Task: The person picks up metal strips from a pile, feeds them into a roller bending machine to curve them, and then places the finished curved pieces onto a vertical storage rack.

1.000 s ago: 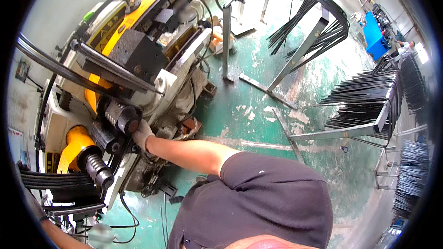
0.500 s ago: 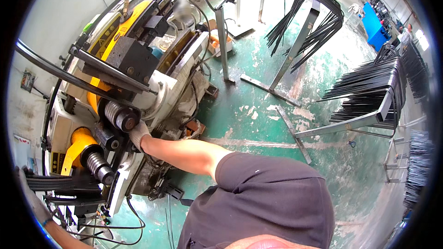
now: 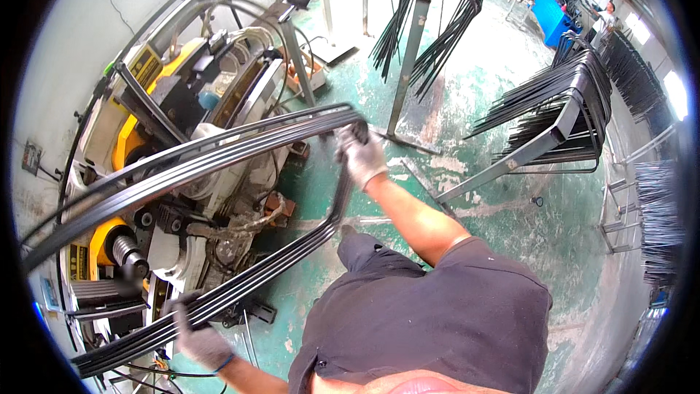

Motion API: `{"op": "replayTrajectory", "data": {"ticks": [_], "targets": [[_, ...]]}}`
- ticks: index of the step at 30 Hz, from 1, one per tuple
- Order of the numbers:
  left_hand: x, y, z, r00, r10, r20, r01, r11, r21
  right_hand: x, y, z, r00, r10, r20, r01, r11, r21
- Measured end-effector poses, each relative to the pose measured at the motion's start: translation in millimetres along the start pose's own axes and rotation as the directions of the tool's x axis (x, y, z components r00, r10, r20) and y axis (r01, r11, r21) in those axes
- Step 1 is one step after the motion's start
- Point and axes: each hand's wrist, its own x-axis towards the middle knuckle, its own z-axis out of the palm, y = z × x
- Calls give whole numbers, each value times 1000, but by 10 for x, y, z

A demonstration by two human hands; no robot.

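A bundle of several black metal rods [image 3: 281, 261], bent into a U shape, is held across the front of the bending machine [image 3: 169, 106]. My right hand [image 3: 362, 157], in a pale work glove, is closed round the bundle near its upper bent corner. Gloved as well, my left hand [image 3: 204, 345] grips the lower leg of the rods, its fingers partly hidden by them. The upper leg reaches over the machine to the left edge of view. Beneath the rods, a ribbed metal roller [image 3: 130, 255] sticks out from a yellow arm [image 3: 103, 242].
Bent black rods [image 3: 430, 7] hang on a grey metal stand [image 3: 408, 66] ahead. A second stand [image 3: 510, 157] at right carries another stack [image 3: 554, 102]. Further right are upright dark rods [image 3: 660, 211]. Far off stand a blue bin [image 3: 550, 14] and a person [image 3: 605, 18].
My right hand has left the machine's roller and moved right and up, now holding the rods. The rods have risen off the machine's left side, and my left hand has come right with them.
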Motion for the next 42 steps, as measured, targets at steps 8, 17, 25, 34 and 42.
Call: {"op": "replayTrajectory", "data": {"ticks": [8, 17, 25, 34, 42], "targets": [[-1007, -1099, 2285, 716, -184, 673, 664, 477, -576, 2002, -1732, -1408, 985, -174, -3, 162, 924, -347], [-1546, -937, 5170, 367, -377, 850, 852, 503, -145, 5329, -2413, -2708, 862, -471, 191, 269, 106, -957], [-1166, -941, 5832, 582, -530, 616, 720, 689, -87, 7059, -2250, -3066, 909, -383, 165, 56, -281, -958], [-1282, -1390, 5174, 634, -720, 282, 757, 652, -38, 7550, -2486, -2638, 758, -649, -70, -303, -255, -918], [-1618, -1572, 4458, 768, -637, 73, 640, 768, -24, 6137, 517, -4001, 970, -203, 135, 170, 166, -971]]}}
